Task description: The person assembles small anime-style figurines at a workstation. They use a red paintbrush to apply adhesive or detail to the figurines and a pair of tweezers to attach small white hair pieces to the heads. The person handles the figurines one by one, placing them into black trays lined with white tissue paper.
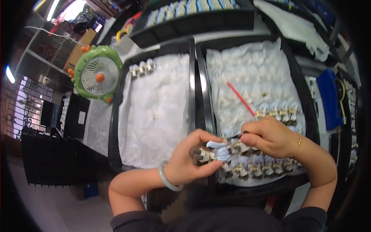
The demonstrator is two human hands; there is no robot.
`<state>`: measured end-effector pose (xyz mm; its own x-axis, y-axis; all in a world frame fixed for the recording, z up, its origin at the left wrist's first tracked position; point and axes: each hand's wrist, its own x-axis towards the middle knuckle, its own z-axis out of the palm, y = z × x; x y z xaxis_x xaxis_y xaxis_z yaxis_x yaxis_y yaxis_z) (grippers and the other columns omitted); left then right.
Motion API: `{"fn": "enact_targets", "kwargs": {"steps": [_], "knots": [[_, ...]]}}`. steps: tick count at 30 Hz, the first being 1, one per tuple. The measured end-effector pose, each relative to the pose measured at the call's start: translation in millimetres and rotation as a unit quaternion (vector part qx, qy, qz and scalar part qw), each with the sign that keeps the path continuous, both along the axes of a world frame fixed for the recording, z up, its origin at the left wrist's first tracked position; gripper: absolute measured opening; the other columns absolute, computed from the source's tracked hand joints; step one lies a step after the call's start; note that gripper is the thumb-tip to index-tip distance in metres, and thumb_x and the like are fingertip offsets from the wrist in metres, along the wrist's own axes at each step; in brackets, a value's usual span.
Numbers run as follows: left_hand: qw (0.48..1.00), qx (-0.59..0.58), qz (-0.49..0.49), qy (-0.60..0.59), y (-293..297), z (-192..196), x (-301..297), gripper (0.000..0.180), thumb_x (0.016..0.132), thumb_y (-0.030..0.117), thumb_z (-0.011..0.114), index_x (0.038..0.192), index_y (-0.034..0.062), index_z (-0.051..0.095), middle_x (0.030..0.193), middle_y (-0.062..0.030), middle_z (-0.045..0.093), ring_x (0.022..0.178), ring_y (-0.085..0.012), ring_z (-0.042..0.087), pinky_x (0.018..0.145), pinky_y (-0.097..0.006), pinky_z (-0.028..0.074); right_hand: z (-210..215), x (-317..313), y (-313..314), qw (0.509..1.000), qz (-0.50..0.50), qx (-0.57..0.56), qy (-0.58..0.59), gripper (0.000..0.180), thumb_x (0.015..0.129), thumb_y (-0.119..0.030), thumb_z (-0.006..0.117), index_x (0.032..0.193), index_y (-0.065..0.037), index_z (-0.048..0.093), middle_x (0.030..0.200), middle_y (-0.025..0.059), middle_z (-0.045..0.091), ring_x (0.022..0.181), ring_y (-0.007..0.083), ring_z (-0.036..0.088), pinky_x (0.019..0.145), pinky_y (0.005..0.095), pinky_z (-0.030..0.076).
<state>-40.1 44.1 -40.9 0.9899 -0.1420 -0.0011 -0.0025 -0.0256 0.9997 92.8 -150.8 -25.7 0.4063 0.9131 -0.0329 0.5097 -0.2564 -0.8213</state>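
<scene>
My left hand (192, 158) pinches a small figurine (219, 151) with light-blue hair and a white and dark body, lying sideways between thumb and fingers. To its right, my right hand (268, 136) is closed around a thin dark tool (242, 134), whose narrow end points toward the figurine. Its exact kind is too small to tell. Both hands are over the near part of the right black tray (207, 112). Beneath and beside them stand rows of similar figurines (266, 166). A red stick (240, 98) slants across the tray's white liner, its lower end close to my right hand.
The left black tray (192, 89) has a white liner and a few figurines (142, 69) in its far corner. Beside it stands a green fan (96, 75) with orange parts. Another tray (201, 26) of figurines is at the back. A blue bin (327, 100) stands right.
</scene>
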Motion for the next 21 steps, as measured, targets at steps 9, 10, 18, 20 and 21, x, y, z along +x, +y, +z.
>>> {"fn": "enact_targets", "kwargs": {"steps": [9,10,18,20,21], "knots": [[0.993,-0.043,-0.044,0.101,-3,-9,4,0.033,0.077,-0.001,0.062,0.106,-0.0001,0.045,0.101,-0.0093,0.054,0.093,-0.0155,0.057,0.082,-0.029,0.048,-47,33,-4,0.924,-0.178,-0.182,-0.286,0.029,0.071,-0.032,0.065,0.074,-0.004,0.059,0.069,0.0152,0.06,0.067,0.0314,0.06,0.061,0.0415,0.047],[0.993,-0.035,-0.046,0.105,-3,-9,5,0.034,0.077,-0.001,0.062,0.106,0.0002,0.045,0.101,-0.009,0.054,0.093,-0.0153,0.056,0.082,-0.029,0.048,-51,33,-4,0.922,-0.176,-0.191,-0.286,0.028,0.071,-0.032,0.065,0.074,-0.004,0.059,0.069,0.0153,0.06,0.067,0.0318,0.06,0.061,0.0415,0.047],[0.991,-0.056,-0.054,0.11,0,-18,7,0.037,0.076,-0.001,0.064,0.107,0.0002,0.043,0.101,-0.0082,0.051,0.092,-0.0141,0.055,0.08,-0.028,0.049,-58,17,8,0.888,-0.178,-0.24,-0.351,0.021,0.069,-0.027,0.065,0.075,-0.006,0.062,0.069,0.0143,0.06,0.067,0.0311,0.06,0.061,0.0406,0.048],[0.989,-0.08,-0.061,0.107,0,-16,9,0.035,0.077,-0.001,0.062,0.107,-0.0001,0.043,0.098,-0.0096,0.053,0.088,-0.015,0.058,0.079,-0.028,0.05,-59,15,10,0.882,-0.183,-0.242,-0.36,0.02,0.069,-0.026,0.064,0.075,-0.007,0.062,0.069,0.0141,0.061,0.067,0.0308,0.061,0.061,0.0407,0.048],[0.989,-0.08,-0.065,0.106,-1,-16,10,0.035,0.078,-0.001,0.062,0.107,-0.0002,0.043,0.097,-0.0098,0.053,0.087,-0.0153,0.058,0.078,-0.028,0.05,-59,14,10,0.882,-0.193,-0.239,-0.358,0.019,0.069,-0.025,0.063,0.075,-0.007,0.062,0.069,0.0141,0.061,0.068,0.0309,0.061,0.061,0.0409,0.048]]}}
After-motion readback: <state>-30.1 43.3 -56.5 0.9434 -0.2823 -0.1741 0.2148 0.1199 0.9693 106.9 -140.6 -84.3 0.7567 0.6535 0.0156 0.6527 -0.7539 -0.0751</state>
